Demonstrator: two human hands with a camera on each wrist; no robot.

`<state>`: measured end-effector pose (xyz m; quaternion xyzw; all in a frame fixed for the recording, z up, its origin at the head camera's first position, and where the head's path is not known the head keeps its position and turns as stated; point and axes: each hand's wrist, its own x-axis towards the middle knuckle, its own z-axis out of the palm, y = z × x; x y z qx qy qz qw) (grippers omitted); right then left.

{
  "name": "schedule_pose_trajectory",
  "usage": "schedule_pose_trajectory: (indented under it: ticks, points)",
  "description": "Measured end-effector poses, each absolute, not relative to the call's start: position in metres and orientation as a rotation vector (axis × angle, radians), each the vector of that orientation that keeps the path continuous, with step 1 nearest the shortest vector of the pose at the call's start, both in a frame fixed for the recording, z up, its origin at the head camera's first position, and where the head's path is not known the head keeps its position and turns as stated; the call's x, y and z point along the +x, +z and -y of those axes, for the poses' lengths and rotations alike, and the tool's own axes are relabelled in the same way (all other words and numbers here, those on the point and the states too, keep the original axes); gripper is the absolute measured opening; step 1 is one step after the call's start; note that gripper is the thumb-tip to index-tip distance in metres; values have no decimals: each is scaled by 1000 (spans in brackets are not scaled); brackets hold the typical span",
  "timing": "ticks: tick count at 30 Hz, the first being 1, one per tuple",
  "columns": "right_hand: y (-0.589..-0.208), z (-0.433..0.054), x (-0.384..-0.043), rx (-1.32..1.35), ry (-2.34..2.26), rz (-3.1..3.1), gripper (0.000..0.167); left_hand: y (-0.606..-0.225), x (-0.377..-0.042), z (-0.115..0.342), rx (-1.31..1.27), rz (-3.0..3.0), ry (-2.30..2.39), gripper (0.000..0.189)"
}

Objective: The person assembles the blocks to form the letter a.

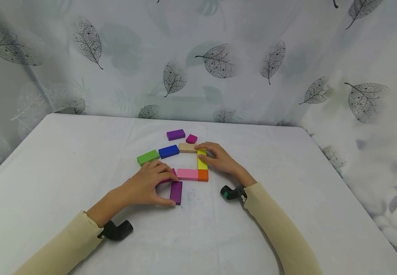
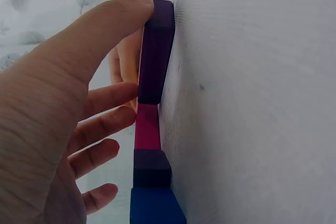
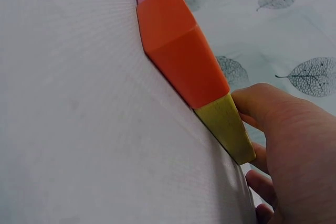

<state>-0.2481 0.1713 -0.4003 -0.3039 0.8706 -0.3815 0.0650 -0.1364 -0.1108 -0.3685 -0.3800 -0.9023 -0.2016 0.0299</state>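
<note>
My left hand [image 1: 148,183] pinches a purple block [image 1: 175,193] lengthwise, thumb at its near end and index finger toward its far end. That block extends toward me from the row, beside a pink block [image 1: 188,174]. A magenta block [image 2: 147,127] and a blue one [image 2: 155,205] show past it in the left wrist view; from the head, my left hand partly hides them. My right hand [image 1: 220,158] holds a yellow block [image 1: 202,162] between thumb and index finger. An orange block [image 3: 184,56] adjoins the yellow one's near end, and a tan block [image 1: 186,148] its far end.
Another blue block [image 1: 169,151] and a green block [image 1: 148,156] continue leftward from the tan one. Behind them lie a loose purple block [image 1: 175,135] and a small magenta block [image 1: 192,139]. A white cloth [image 1: 270,160] covers the table; a leaf-patterned curtain hangs behind.
</note>
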Motion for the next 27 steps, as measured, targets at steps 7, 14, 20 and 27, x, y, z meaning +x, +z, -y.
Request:
schedule_pose_trajectory:
  ticks: [7,14,20,27]
  points:
    - [-401,-171,-248,-927,-1164,-2618,39,-369,-135,111,-1192,2763,-612,57]
    - [-399,-171,-246,-897,-1168,-2622,39,-369,-134,113,-1202,2777,-595,57]
    - [-399,-170,-246,-894,-1152,-2630,40,-368,-130,116,-1203,2783,-588,57]
    - [-398,-171,-246,-905,-1158,-2623,39,-367,-124,120,-1197,2808,-591,55]
